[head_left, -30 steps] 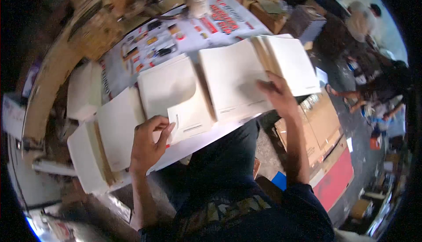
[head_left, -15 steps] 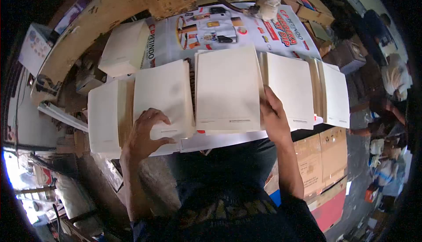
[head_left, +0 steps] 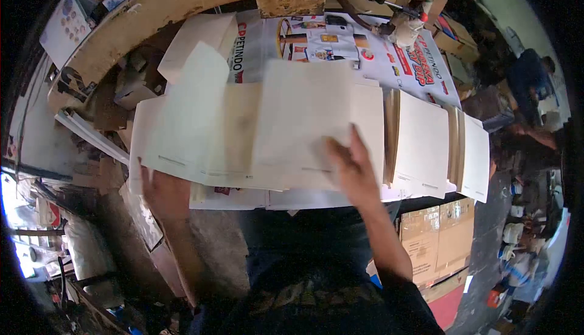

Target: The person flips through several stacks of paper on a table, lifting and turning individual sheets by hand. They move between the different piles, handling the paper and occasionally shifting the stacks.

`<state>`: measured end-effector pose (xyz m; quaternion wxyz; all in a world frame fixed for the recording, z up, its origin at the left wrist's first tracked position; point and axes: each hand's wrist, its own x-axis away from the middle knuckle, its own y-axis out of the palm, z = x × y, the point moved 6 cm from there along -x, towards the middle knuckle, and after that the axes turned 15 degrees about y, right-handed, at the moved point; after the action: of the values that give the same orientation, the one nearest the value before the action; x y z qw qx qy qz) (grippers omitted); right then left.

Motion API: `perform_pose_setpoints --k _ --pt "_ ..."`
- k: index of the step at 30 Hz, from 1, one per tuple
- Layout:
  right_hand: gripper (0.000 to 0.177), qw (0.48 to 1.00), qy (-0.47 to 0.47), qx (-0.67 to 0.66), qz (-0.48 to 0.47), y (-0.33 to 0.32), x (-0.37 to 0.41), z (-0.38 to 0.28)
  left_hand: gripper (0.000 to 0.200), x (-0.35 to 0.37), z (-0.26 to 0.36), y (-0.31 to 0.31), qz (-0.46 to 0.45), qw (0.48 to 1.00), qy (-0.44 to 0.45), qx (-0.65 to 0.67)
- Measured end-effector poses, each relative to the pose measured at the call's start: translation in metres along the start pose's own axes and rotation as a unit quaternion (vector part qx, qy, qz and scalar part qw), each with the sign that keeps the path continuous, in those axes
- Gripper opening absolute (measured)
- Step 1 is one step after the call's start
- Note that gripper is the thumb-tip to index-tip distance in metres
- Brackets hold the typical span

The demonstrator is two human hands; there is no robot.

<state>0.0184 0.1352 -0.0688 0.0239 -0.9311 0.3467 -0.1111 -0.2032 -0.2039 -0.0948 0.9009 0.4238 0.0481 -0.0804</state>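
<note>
A: Paper first. Where is the loose sheet (head_left: 188, 113)?
B: It is raised off the row of piles and tilted. Its top corner reaches up over the white stack (head_left: 198, 37) at the back left. It is blurred by motion. Its lower edge lies just above the left hand (head_left: 165, 194).
A: Left hand, grip?
B: Only the back of the hand and the wrist show below the paper's edge. The fingers are behind the paper, so I cannot tell whether they pinch it.
A: Right hand (head_left: 351, 168)?
B: Palm down, fingers stretched out and a little spread, lying flat on the middle sheet (head_left: 304, 110). It clasps nothing and touches the sheet's lower right part.
A: Middle sheet, position?
B: On top of the centre pile, overlapping the right side of the loose sheet. It is blurred too.
A: Neighbours?
B: Two more cream piles stand side by side to the right. The near pile (head_left: 423, 143) is just beside the right hand, and the end pile (head_left: 476, 152) is at the table's edge.
A: Surface?
B: A printed banner (head_left: 316, 40) with red lettering lies under the piles.
A: Further out?
B: Cardboard boxes (head_left: 435, 238) stand low on the right. Another person (head_left: 529, 73) in a dark top is at the far right, well apart.
</note>
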Motion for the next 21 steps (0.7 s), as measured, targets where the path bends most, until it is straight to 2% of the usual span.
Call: perform_pose_setpoints --k 1,2,3,4,5,6,7,8,10,11,12,14,15,16,17,18,19,20,21 --pt "0.06 0.997 0.022 -0.043 -0.064 0.026 -0.001 -0.003 0.055 0.001 -0.007 0.014 0.016 0.997 -0.04 0.061" --pt "0.063 0.987 0.044 -0.085 -0.128 0.051 -0.001 -0.008 0.055 0.003 -0.008 0.028 0.012 0.997 -0.04 0.061" --pt "0.065 0.991 -0.003 -0.019 -0.131 0.07 -0.008 -0.002 0.05 0.005 -0.005 0.047 -0.088 0.983 0.003 -0.164" --pt "0.067 0.989 -0.049 0.047 -0.133 0.087 -0.012 0.005 0.046 0.01 -0.003 0.068 -0.182 0.906 0.047 -0.378" --pt "0.067 0.989 -0.051 0.043 -0.129 0.097 -0.011 0.001 0.043 0.014 -0.005 0.088 -0.265 0.773 0.091 -0.569" --pt "0.068 0.985 -0.039 -0.002 -0.166 0.108 -0.008 -0.002 0.041 0.015 -0.011 0.103 -0.331 0.592 0.132 -0.723" --pt "0.069 0.978 -0.027 -0.048 -0.201 0.115 -0.005 -0.005 0.034 0.007 -0.014 0.103 -0.28 0.577 0.103 -0.761" --pt "0.069 0.979 -0.029 -0.051 -0.195 0.113 -0.002 -0.011 0.034 0.007 -0.014 0.113 -0.285 0.575 0.106 -0.759" --pt "0.067 0.966 0.052 -0.073 -0.244 0.113 0.007 -0.015 0.035 0.007 -0.01 0.127 -0.238 0.708 0.074 -0.661" --pt "0.064 0.973 -0.039 -0.048 -0.22 0.107 0.007 -0.028 0.039 0.002 -0.01 0.119 -0.231 0.654 0.039 -0.719" --pt "0.064 0.974 -0.038 -0.049 -0.218 0.105 0.008 -0.03 0.039 0.002 -0.013 0.118 -0.233 0.653 0.039 -0.719" --pt "0.063 0.977 -0.145 -0.03 -0.152 0.096 0.013 -0.043 0.04 0.0 -0.017 0.113 -0.213 0.646 0.001 -0.733" --pt "0.066 0.979 -0.175 0.009 -0.105 0.097 0.013 -0.041 0.04 0.0 -0.019 0.11 -0.213 0.645 0.001 -0.734" --pt "0.066 0.979 -0.175 0.007 -0.104 0.094 0.012 -0.042 0.038 -0.002 -0.019 0.107 -0.204 0.652 0.022 -0.73" --pt "0.065 0.978 0.018 -0.046 -0.204 0.099 0.005 -0.036 0.036 -0.002 -0.018 0.107 -0.195 0.659 0.042 -0.725" --pt "0.065 0.928 0.208 -0.097 -0.294 0.105 0.012 -0.03 0.036 -0.001 -0.017 0.109 -0.198 0.658 0.043 -0.726" --pt "0.061 0.849 0.283 -0.352 -0.274 0.107 0.018 -0.042 0.035 0.0 -0.014 0.114 -0.216 0.649 0.065 -0.727" --pt "0.061 0.849 0.281 -0.355 -0.274 0.12 0.008 -0.022 0.033 0.001 -0.012 0.119 -0.233 0.639 0.09 -0.727" --pt "0.062 0.877 0.184 -0.339 -0.286 0.134 -0.011 0.008 0.033 0.002 -0.009 0.12 -0.236 0.638 0.092 -0.728"
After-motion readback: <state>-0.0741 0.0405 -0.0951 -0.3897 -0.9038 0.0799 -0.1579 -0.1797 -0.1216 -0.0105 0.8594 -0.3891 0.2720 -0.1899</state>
